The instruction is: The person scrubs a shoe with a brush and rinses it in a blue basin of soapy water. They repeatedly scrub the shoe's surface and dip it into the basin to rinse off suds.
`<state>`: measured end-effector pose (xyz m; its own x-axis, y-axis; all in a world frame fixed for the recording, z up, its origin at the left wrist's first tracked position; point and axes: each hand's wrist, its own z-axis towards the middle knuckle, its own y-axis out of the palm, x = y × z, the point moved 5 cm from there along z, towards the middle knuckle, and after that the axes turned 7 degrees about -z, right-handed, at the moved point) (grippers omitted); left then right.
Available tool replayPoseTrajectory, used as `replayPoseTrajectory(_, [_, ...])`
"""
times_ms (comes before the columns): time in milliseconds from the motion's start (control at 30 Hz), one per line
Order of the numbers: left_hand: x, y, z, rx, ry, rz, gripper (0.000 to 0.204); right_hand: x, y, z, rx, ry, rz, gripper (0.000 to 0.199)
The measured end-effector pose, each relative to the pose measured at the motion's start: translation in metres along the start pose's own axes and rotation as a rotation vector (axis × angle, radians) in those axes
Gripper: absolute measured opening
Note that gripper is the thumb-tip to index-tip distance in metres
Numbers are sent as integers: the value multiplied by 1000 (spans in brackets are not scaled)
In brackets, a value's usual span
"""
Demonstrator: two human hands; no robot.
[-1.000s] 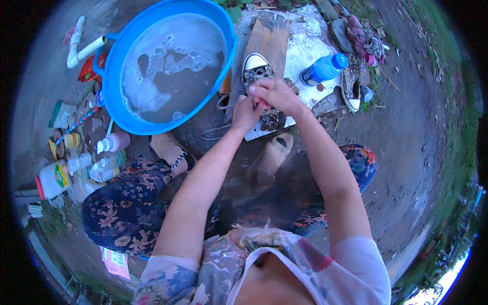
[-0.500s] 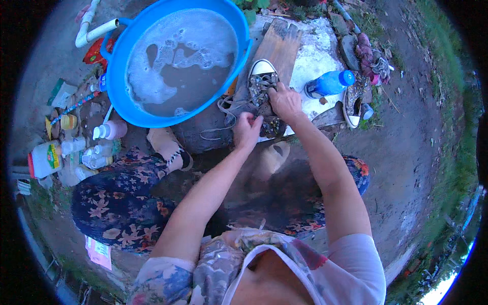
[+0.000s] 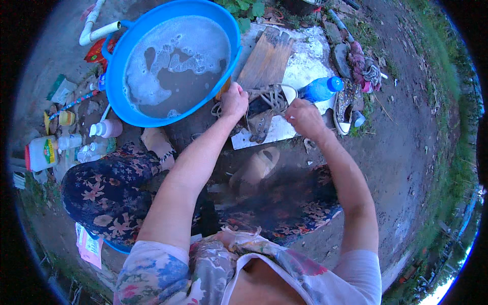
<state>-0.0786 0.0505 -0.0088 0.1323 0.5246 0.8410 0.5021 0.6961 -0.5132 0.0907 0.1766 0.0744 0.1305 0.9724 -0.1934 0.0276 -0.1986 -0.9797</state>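
A dark patterned canvas sneaker with a pale toe cap and loose laces lies sideways between my hands, toe to the right, its ankle flap folded toward me. My left hand is closed at its left end, beside the blue tub; what the fingers pinch is hidden. Near the toe, my right hand is closed too, a tiny white bit showing at its fingers. The matching sneaker rests farther right. A blue bottle lies just beyond the toe.
A large blue tub of murky, foamy water stands at the left. A wooden board lies on a white slab. Several bottles and a white jug sit far left. A rag lies at the right.
The sneaker has turned from toe pointing away to toe pointing right. My hands have moved apart, the left one up and left, the right one toward the toe.
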Motion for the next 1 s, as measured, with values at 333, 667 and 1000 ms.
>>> replayPoseTrajectory(333, [42, 0, -41, 82, 509, 290, 20, -16, 57, 49, -150, 492, 153, 23])
replayPoseTrajectory(667, [12, 0, -5, 81, 172, 103, 13, 40, 15, -58, -561, 251, 503, 14])
replayPoseTrajectory(1000, [20, 6, -36, -4, 264, -42, 12, -13, 55, 51, -50, 469, 305, 30])
